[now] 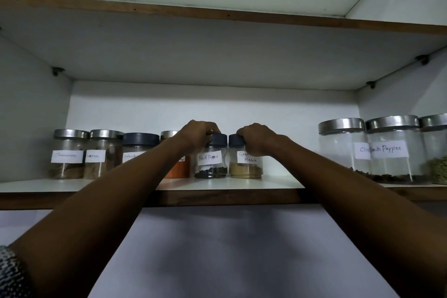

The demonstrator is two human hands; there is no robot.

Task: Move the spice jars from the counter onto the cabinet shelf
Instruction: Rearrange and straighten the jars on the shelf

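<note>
Spice jars: black pepper jar (211, 161) and garam masala jar (245, 161) stand side by side mid-shelf (242, 184). Left hand (198, 134) grips the pepper lid, right hand (256, 138) the masala's; top grips probably for snugging them together.

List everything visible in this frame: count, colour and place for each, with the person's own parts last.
Black pepper jar: one, clear with dark lid, shelf centre, under the left hand.
Garam masala jar: one, clear with dark lid, tan powder, right beside it.
Orange powder jar: one, mostly hidden behind the left arm.
Left jars: three, two steel-lidded, one dark-lidded, left end of the shelf.
Big jars: three, clear with steel lids, right end.
Shelf: one, white with brown edge.
Upper shelf: one, white, above.
Left hand: grips the black pepper lid.
Right hand: grips the garam masala lid.
</note>
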